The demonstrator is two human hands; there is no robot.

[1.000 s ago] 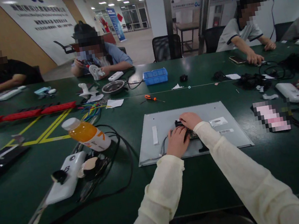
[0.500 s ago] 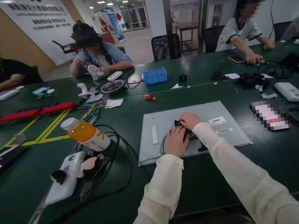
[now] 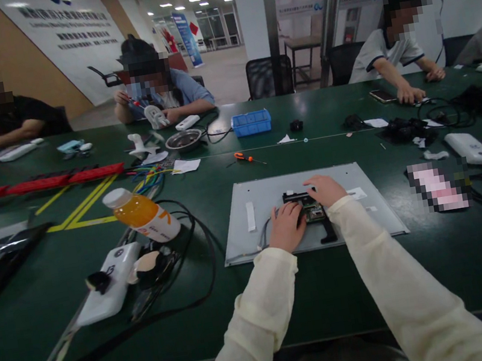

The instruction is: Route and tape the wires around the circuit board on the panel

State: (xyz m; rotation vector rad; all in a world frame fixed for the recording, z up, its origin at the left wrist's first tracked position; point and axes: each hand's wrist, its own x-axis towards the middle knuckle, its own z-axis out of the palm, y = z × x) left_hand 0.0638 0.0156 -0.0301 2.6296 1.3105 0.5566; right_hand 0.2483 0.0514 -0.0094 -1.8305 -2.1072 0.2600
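Note:
A flat grey metal panel [image 3: 372, 214] lies on the green table in front of me. On its middle sits a black plastic frame [image 3: 328, 232] with a green circuit board [image 3: 315, 212] inside. My left hand [image 3: 287, 226] curls its fingers over the frame's left side, gripping the edge; its fingertips are partly hidden. A grey cable [image 3: 263, 235] runs out from under that hand to the left. Just above the frame's upper right corner, my right hand [image 3: 327, 190] has its index finger stretched out, thumb apart, nothing visible in it.
Left stand a tilted juice bottle [image 3: 146, 215], a white power bank [image 3: 111, 283] and black cables. An orange screwdriver [image 3: 244, 157] lies beyond the panel, near a blue basket [image 3: 251, 123]. To the right are a phone [image 3: 438, 186] and another white power bank [image 3: 471, 147]. Co-workers sit opposite.
My right hand has lifted off the frame's middle and shifted right, uncovering the circuit board and more of the black frame. My left hand stays nearly where it was.

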